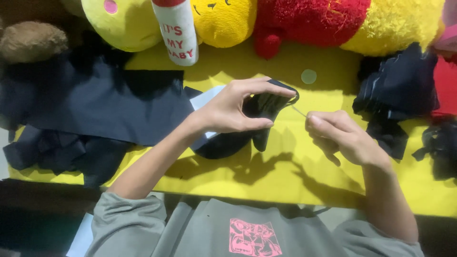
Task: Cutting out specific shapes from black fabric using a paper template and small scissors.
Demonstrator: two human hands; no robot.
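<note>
Yellow tabletop (266,183), white red-lettered cylinder (177,31)

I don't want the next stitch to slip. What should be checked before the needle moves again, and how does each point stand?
1. Left hand has a grip on the black fabric piece: ok.
2. Right hand pinches the needle: ok.
3. Needle tip meets the fabric edge: ok.
4. Thread running free: cannot tell.
5. Yellow table has bare room under the hands: ok.
6. Black fabric scraps lie apart from the work: ok.
</note>
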